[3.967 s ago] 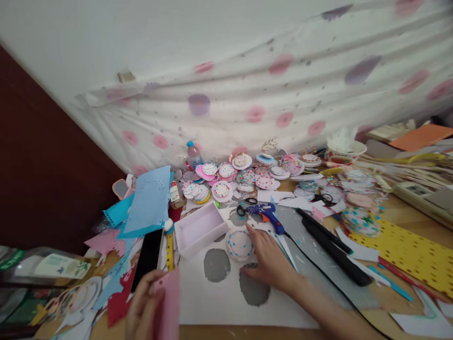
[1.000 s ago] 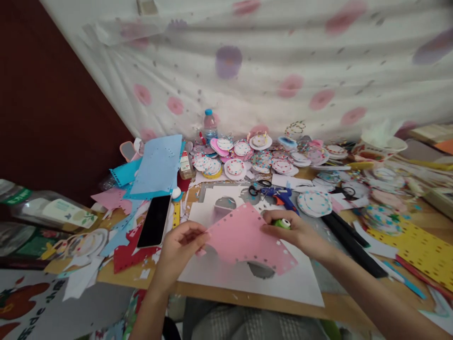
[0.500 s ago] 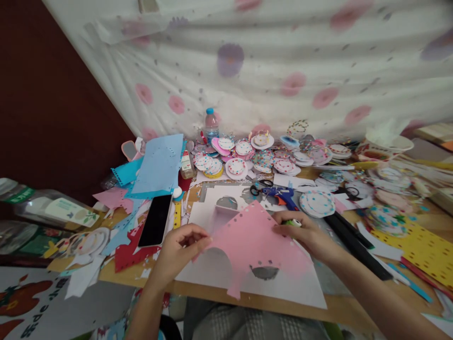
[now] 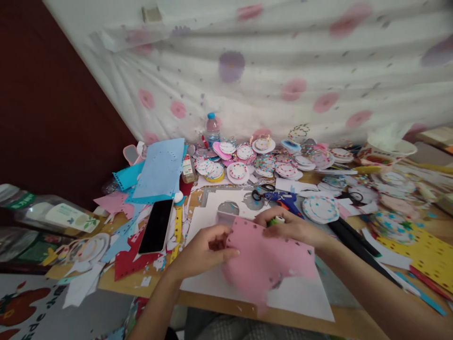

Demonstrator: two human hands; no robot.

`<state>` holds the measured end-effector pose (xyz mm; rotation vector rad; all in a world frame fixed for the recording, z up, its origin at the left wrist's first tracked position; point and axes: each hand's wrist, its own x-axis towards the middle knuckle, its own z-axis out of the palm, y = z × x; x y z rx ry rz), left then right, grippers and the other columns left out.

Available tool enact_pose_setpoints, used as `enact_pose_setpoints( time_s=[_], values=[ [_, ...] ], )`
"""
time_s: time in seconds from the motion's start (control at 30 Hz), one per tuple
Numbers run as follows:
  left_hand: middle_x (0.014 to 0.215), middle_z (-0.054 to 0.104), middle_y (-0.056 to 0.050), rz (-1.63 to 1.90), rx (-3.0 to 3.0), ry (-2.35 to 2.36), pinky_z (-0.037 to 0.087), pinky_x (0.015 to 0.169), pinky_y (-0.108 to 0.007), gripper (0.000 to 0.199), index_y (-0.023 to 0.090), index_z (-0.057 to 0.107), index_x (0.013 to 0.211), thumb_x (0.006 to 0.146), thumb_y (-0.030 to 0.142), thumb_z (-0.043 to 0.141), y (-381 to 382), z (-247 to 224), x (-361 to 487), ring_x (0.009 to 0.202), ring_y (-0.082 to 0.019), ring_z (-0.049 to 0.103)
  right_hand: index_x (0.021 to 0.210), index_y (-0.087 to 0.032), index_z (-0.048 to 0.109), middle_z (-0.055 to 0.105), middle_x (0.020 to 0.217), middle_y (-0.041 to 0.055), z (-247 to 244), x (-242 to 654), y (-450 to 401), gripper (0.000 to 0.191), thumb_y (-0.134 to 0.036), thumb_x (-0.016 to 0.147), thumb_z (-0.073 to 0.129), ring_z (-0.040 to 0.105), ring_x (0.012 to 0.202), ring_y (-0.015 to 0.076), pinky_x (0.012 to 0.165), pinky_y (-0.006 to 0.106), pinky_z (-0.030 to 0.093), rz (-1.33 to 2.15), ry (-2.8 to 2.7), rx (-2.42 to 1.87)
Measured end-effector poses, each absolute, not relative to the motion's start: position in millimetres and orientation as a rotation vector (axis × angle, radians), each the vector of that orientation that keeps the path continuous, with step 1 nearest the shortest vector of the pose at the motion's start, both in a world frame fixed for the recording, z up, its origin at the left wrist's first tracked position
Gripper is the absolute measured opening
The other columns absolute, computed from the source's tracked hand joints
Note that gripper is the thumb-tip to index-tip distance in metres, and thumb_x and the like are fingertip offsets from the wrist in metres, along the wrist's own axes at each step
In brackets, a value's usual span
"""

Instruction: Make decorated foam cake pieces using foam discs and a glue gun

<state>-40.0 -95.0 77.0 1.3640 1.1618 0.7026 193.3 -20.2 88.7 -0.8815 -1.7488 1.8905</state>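
Observation:
My left hand point(image 4: 208, 248) pinches the left edge of a pink paper sheet point(image 4: 253, 257). Small shapes are punched along the sheet's edges, and its lower part is cut away and blurred by motion. At the sheet's top edge, my right hand point(image 4: 292, 225) is closed around a small green-and-white paper punch point(image 4: 276, 220), mostly hidden by the fingers. Beneath the pink sheet lies white paper point(image 4: 304, 300) with a round cut-out near its top.
A phone point(image 4: 156, 226) lies at left beside red scraps point(image 4: 129, 257). Beyond my right hand are a blue glue gun point(image 4: 286, 199) and scissors point(image 4: 262, 193). Many decorated paper discs point(image 4: 238, 172) line the back, near a water bottle point(image 4: 213, 130). Yellow punched paper point(image 4: 428, 250) lies right.
The pink sheet has been turned and shifted slightly right and down. My left hand has moved right, nearer my right hand, which has moved slightly left and still holds the paper punch.

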Motion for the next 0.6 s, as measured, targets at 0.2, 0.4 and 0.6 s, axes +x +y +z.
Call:
enact_pose_setpoints(
  time_s=[0.2, 0.4, 0.6],
  values=[
    [0.053, 0.055, 0.006, 1.132, 1.053, 1.406, 0.037, 0.041, -0.018, 0.03, 0.017, 0.058, 0.094, 0.076, 0.038, 0.069, -105, 64, -57, 0.042, -0.009, 0.049, 0.092, -0.021, 0.062, 0.046, 0.071, -0.0025, 62, 202, -16, 0.028, -0.046, 0.082, 0.054, 0.04, 0.059, 0.0112, 0.056, 0.024, 0.032, 1.907, -1.258, -0.783],
    [0.094, 0.069, -0.006, 1.395, 1.097, 1.647, 0.05, 0.076, -0.027, 0.038, 0.018, 0.063, 0.105, 0.08, 0.046, 0.063, -108, 41, -62, 0.091, -0.021, 0.065, 0.11, -0.024, 0.061, 0.053, 0.089, 0.0006, 47, 198, -41, 0.03, -0.039, 0.085, 0.062, 0.052, 0.077, 0.0126, 0.073, 0.026, 0.042, 1.882, -1.233, -0.789],
    [0.073, 0.067, -0.003, 1.241, 1.179, 1.811, 0.05, 0.064, -0.028, 0.033, 0.017, 0.068, 0.089, 0.08, 0.048, 0.06, -131, 31, -44, 0.072, -0.02, 0.064, 0.102, -0.021, 0.064, 0.06, 0.098, 0.0043, 48, 187, -57, 0.031, -0.037, 0.076, 0.072, 0.057, 0.084, 0.0161, 0.081, 0.033, 0.047, 1.993, -1.447, -0.831]
  ],
)
